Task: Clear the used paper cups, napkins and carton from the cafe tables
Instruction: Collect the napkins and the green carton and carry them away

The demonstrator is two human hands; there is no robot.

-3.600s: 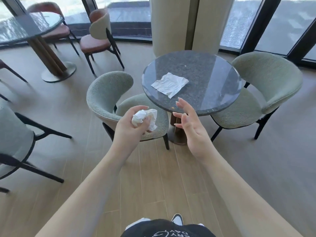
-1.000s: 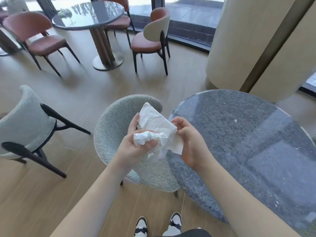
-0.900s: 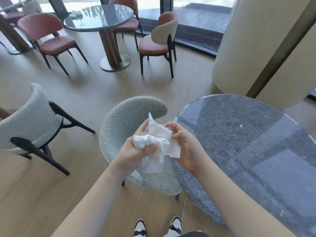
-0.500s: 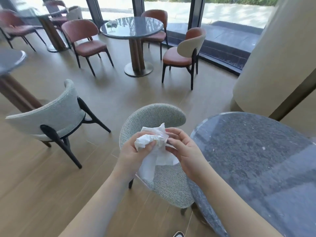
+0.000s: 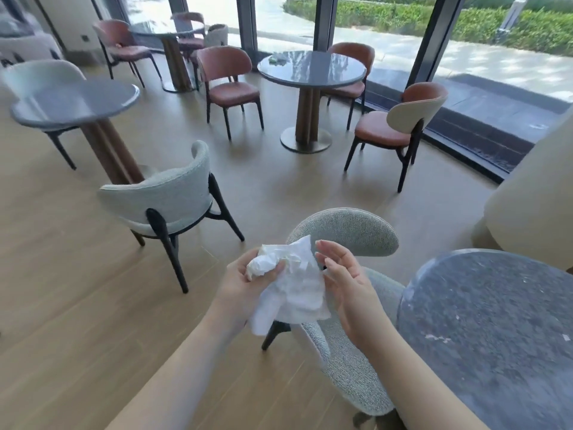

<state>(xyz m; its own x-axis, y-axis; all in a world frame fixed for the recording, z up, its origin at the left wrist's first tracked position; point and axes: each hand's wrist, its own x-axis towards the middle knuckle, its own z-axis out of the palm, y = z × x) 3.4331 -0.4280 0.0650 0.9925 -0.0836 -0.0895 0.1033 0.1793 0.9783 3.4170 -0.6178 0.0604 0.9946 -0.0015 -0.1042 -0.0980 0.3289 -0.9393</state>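
Nearest in view, the left hand [image 5: 248,282] is gripping two napkins at once: its fingers [image 5: 274,268] are curling round a crumpled napkin [image 5: 262,264], and the same grip is pinching the top of a looser napkin [image 5: 297,293] whose sheet is hanging down and slightly right, its long axis running nearly vertical from the fist. The right hand [image 5: 342,279] is hovering just right of that hanging sheet, palm facing it, fingers [image 5: 330,248] straight and apart, holding nothing; whether they are brushing the paper's edge cannot be told. So the loose sheet is lying between the two hands, nearer the right one for bunching. Farther off, across the floor, the round worktop [image 5: 311,69] by the window is carrying a small greenish thing [image 5: 274,58], too small to identify, probably the next stop.
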